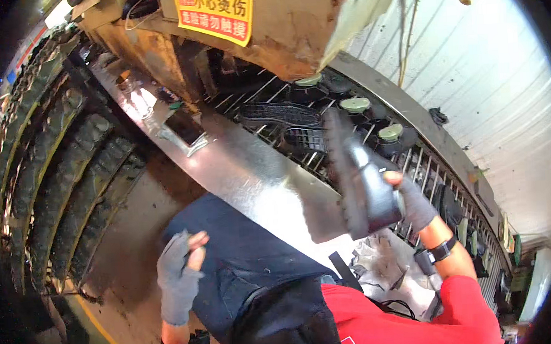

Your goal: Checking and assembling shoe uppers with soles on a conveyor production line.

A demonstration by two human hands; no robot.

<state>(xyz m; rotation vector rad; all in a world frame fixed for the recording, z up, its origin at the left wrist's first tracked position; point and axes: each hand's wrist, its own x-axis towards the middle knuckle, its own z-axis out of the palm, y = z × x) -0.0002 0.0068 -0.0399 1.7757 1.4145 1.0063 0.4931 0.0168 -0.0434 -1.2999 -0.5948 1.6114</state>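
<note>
**Q:** Where is the black shoe located?
**A:** It is held up in the right hand, above the near edge of the slatted conveyor and the metal ledge. The ridged sole is turned toward the left of the view. The outline is slightly blurred.

**Q:** How is the grip formed?
**A:** The shoe is grasped from its right side; the thumb is seen against the upper, while the remaining fingers are largely hidden. A grey fingerless glove is worn.

**Q:** What is the state of the left hand?
**A:** It is held clear of the ledge, beside the dark blue cloth over the legs. The fingers are loosely bent, and nothing is seen gripped. A matching glove is worn.

**Q:** What is placed on the conveyor?
**A:** Black soles are laid near the raised shoe, treads partly visible. Beyond them, dark shoes with pale green parts are lined up along the slats.

**Q:** What else is positioned around the station?
**A:** A dark rectangular object is set on the ledge. A yellow-and-red label is fixed to the worn machine housing. At the far left, a tiered rack is loaded with dark pieces.
</note>
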